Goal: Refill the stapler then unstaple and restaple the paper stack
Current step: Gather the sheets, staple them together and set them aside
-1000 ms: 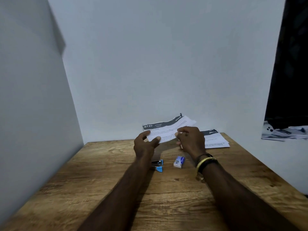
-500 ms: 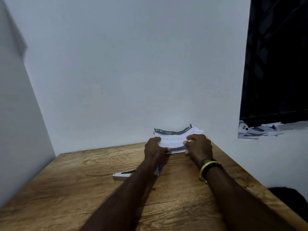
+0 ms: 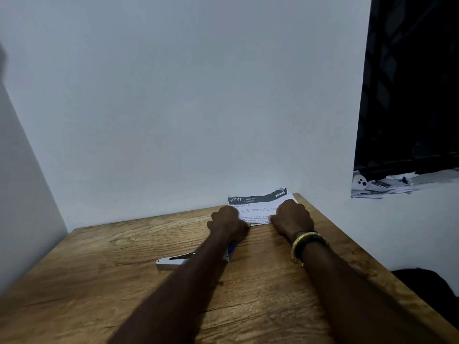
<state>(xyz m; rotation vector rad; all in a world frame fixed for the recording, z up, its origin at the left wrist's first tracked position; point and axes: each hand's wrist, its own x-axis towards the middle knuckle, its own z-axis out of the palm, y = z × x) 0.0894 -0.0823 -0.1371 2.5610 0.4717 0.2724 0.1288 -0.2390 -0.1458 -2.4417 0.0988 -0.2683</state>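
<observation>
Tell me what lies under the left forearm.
A white stapler pokes out on the left side of the left forearm, flat on the wooden table. A small blue-and-white item shows on its right. The forearm covers their middle parts, so whether they touch is hidden.

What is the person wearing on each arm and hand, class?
No sleeves show on either arm. The right wrist carries a gold-coloured bangle beside a thin dark band. The left hand and right hand wear no gloves.

Wooden table (image 3: 99, 281) carries a paper stack (image 3: 260, 207) at back, stapler (image 3: 171, 261) nearer.
</observation>
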